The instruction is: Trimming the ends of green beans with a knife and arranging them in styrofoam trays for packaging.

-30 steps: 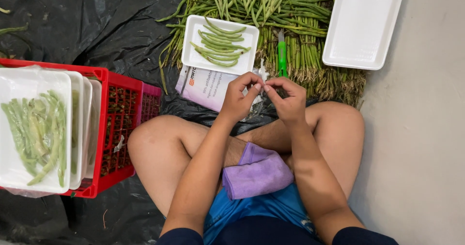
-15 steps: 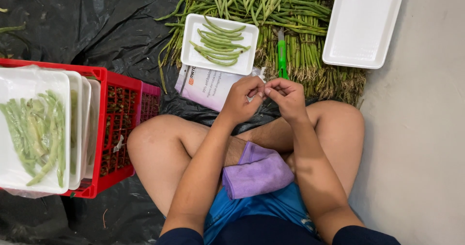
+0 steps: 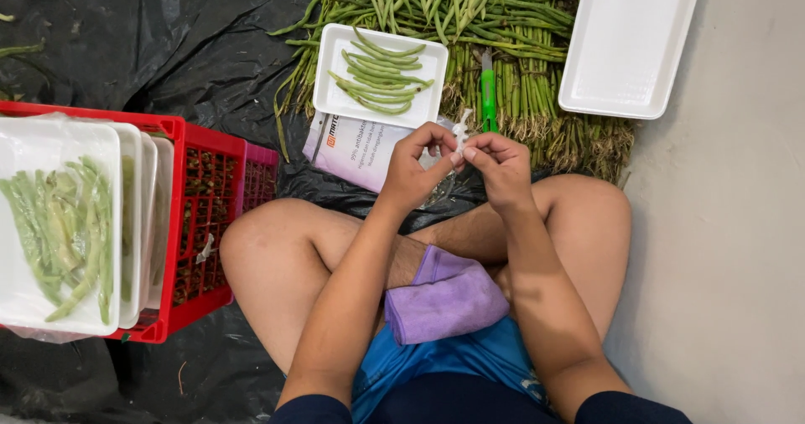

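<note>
We pinch a small white strip over our lap

Our left hand (image 3: 412, 162) and right hand (image 3: 501, 162) grip the white strip (image 3: 460, 130); beyond, a white tray (image 3: 329, 97) holds green beans (image 3: 379, 78), another white tray (image 3: 629, 42) lies bare, and the red crate (image 3: 197, 231) carries stacked bean trays (image 3: 33, 302).

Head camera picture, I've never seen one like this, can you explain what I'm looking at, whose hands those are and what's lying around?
The camera sits on a person's head and looks down, so the arms reaching in from the bottom are their own. They sit cross-legged on black plastic sheeting with a purple cloth on their lap. The left hand and right hand meet over a small whitish strip, pinched between the fingers. Ahead lie a pile of green beans, a white tray with some beans, an empty white tray and a green-handled knife. To the left, a red crate holds filled trays.
</note>
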